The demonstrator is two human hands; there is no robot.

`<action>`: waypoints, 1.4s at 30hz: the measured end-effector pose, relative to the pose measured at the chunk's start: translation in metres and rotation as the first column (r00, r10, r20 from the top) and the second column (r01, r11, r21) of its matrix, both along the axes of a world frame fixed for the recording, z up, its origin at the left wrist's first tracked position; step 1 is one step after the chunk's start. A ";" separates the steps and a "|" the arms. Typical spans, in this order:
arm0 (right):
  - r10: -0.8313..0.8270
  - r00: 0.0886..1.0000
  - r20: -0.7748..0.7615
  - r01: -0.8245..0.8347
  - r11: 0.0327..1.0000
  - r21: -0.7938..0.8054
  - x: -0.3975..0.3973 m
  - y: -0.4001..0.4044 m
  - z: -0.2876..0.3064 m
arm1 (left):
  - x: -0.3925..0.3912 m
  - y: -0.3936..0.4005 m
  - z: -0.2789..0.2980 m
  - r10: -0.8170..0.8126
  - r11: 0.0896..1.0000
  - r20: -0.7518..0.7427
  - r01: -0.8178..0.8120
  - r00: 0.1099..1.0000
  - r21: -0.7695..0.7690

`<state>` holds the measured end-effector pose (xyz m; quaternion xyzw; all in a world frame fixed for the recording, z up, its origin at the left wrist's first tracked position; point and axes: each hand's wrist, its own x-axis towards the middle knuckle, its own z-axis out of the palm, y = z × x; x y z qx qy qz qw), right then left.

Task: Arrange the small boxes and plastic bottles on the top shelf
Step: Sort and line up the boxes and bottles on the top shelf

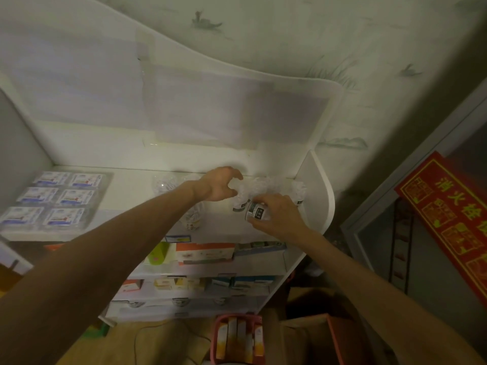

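While the right hand (274, 214) grips a labelled bottle (255, 211) at the top shelf (131, 191) near edge, left hand (220, 184), fingers curled at wrapped bottles (245, 191), should clear a gap; set it upright, label out.

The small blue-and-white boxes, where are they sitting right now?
In the head view, the small boxes lie flat in rows at the left end of the top shelf, left of the clear plastic bottles and both hands.

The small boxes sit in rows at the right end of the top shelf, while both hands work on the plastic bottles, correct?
Not quite. The head view shows the small boxes in rows at the left end of the top shelf, not the right. The left hand and right hand do work on the plastic bottles near the right end.
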<state>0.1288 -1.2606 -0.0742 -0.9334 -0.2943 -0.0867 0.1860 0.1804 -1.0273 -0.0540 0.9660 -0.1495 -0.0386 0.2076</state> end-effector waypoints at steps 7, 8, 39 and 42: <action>0.247 0.968 -0.052 -0.244 0.858 -0.451 0.020 0.016 -0.004 | -0.001 0.004 0.002 0.015 1.000 0.020 -0.016 1.000 0.012; 0.266 0.962 -0.063 -0.261 0.830 -0.492 0.019 0.020 -0.002 | -0.001 0.005 0.002 0.015 1.000 0.020 -0.015 1.000 0.018; 0.163 0.980 0.114 -0.158 0.986 -0.052 0.006 -0.004 -0.029 | -0.003 -0.003 0.000 -0.025 0.999 -0.092 0.021 0.995 -0.046; 0.149 0.982 0.114 -0.147 0.989 -0.026 0.005 -0.003 -0.028 | -0.003 -0.004 0.001 -0.037 0.999 -0.100 0.034 0.994 -0.033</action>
